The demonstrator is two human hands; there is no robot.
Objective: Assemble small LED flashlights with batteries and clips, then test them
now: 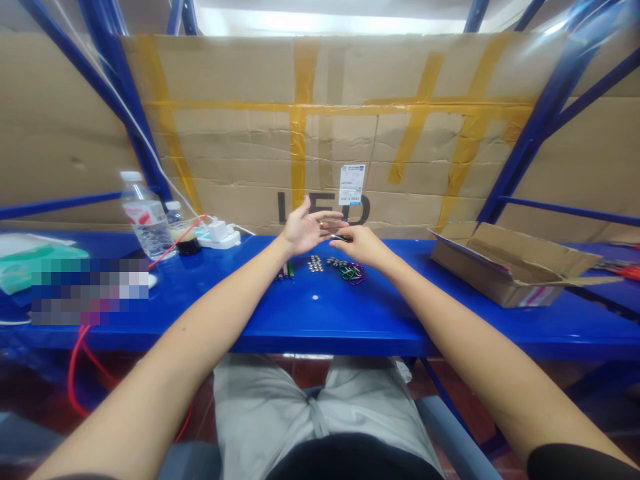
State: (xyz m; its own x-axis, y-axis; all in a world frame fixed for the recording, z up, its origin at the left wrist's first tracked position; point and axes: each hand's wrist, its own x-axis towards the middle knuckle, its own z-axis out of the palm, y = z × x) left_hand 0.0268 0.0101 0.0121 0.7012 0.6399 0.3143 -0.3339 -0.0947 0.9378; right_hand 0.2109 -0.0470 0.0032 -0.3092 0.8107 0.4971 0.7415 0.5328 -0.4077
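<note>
My left hand (306, 228) is raised palm up over the blue table (320, 313), fingers spread, with a small brass-coloured piece lying near its fingertips. My right hand (361, 245) is closed in a pinch on a thin dark stick-like object (341, 237) whose tip points at the left palm. Below the hands lie a cluster of small silver button-like pieces (315, 264), a tangle of coloured rings or clips (351, 271), and a few short green and dark sticks (287, 270).
A water bottle (147, 217), a small dark jar (186, 239) and a white power strip (219, 235) stand at back left. An open cardboard box (505, 267) sits at right. A taped cardboard wall (320, 127) backs the table. Red cable (80, 360) hangs at left.
</note>
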